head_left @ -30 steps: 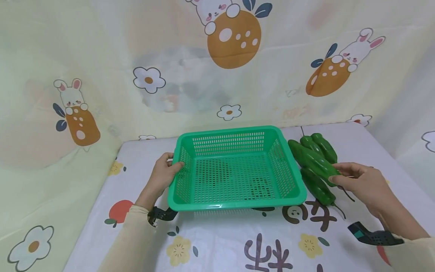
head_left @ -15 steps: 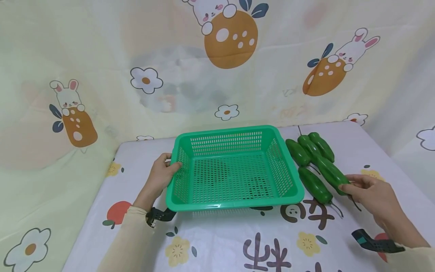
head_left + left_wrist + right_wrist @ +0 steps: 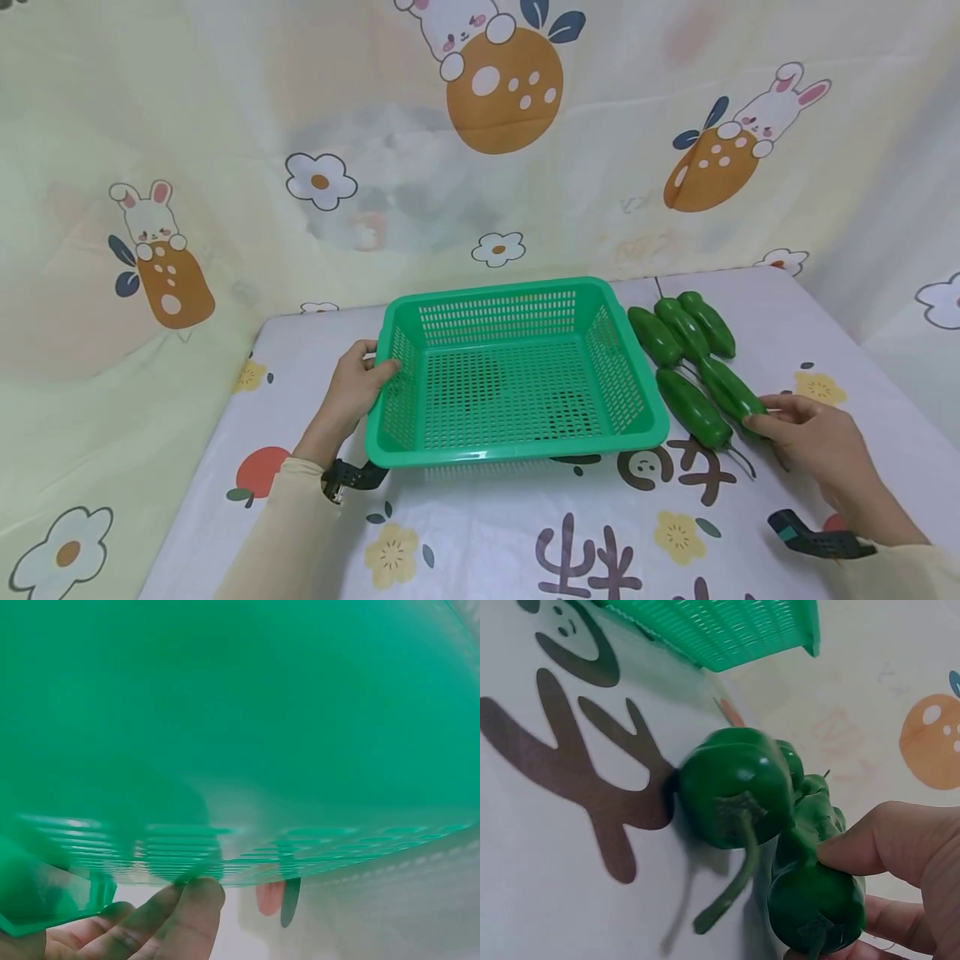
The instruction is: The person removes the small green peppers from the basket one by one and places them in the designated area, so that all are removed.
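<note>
My left hand (image 3: pixel 352 390) grips the left rim of a green plastic basket (image 3: pixel 517 454), thumb inside and fingers outside. Through the left wrist view, fingertips (image 3: pixel 196 907) show under the perforated basket wall (image 3: pixel 247 750). To the right of the basket, my right hand (image 3: pixel 813 442) pinches the stem end of a long green pepper (image 3: pixel 727 387) lying on the table. The right wrist view shows the thumb (image 3: pixel 870 840) on top of that pepper (image 3: pixel 810 900). Beside it lies another green pepper (image 3: pixel 739 780), its stem pointing toward the camera.
Several more green peppers (image 3: pixel 652 336) lie close together along the basket's right side. A patterned cloth covers the table (image 3: pixel 465 533), and a curtain with rabbit prints (image 3: pixel 405 192) hangs behind it.
My right hand has moved the held pepper from on top of the others down and to the right, onto the table. The left hand stays on the basket rim.
</note>
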The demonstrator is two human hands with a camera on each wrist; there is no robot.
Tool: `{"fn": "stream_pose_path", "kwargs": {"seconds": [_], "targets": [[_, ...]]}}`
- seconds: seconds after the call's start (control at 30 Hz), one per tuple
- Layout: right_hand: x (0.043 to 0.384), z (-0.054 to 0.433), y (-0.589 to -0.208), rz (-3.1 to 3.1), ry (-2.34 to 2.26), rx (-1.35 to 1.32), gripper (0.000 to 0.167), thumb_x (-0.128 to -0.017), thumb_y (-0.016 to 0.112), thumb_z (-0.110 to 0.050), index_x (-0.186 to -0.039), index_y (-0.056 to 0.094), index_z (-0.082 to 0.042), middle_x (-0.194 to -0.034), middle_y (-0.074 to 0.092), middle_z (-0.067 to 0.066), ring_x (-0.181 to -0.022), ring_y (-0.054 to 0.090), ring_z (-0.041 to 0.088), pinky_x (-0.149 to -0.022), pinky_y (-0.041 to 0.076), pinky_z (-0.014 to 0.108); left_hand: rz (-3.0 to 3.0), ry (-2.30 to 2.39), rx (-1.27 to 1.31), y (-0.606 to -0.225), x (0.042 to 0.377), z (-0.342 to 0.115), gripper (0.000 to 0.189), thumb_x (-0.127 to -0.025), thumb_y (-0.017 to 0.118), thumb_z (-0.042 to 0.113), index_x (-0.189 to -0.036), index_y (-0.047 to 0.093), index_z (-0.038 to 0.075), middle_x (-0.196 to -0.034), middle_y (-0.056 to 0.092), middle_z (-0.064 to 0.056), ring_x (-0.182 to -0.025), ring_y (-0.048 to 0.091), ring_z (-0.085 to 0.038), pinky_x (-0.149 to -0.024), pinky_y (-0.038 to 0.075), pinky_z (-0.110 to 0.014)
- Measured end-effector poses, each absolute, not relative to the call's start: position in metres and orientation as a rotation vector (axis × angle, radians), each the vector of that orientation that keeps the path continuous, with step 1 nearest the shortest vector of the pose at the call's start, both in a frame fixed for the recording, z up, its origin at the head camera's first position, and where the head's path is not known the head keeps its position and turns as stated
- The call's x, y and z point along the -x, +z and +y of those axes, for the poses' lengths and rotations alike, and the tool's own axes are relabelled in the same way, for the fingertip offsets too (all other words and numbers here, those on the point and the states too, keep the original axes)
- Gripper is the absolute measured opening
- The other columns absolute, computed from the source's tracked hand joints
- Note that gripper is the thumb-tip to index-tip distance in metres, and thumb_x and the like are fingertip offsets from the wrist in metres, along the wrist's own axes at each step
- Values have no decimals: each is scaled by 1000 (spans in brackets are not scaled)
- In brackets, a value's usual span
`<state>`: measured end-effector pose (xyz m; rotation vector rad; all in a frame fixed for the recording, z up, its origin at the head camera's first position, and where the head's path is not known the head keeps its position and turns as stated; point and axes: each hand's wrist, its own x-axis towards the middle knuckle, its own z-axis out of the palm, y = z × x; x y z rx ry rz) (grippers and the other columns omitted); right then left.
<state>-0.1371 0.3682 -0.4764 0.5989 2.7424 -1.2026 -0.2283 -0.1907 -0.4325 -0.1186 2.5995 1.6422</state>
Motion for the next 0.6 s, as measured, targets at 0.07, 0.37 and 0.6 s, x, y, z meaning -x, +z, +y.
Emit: {"fn": "stream_pose_path", "kwargs": {"seconds": [0.07, 0.37, 0.6], "targets": [[137, 368, -479, 2752, -1192, -590, 70, -97, 71, -41, -144, 53, 7, -115, 65, 24, -95, 55, 29, -60, 51, 23, 2598, 1645, 122, -433, 229, -191, 40, -103, 60, 17, -137, 50, -1, -115, 69, -25, -84, 75, -23, -71, 67, -36], [139, 354, -478, 2842, -1086, -571, 62, -96, 72, -34, -140, 57, 7, -112, 67, 29, -96, 58, 36, -63, 45, 29, 2591, 1646, 129, -436, 233, -194, 40, -103, 60, 17, -138, 50, -1, -115, 69, -25, -84, 75, -23, -71, 67, -36], [146, 352, -472, 2881, -956, -422, 64, -98, 68, -39, -136, 55, 11, -105, 66, 29, -89, 59, 37, -58, 46, 30, 2602, 1624, 117, -435, 235, -195, 43, -103, 60, 18, -140, 49, -2, -114, 69, -25, -82, 75, -23, -69, 66, -35]]}}
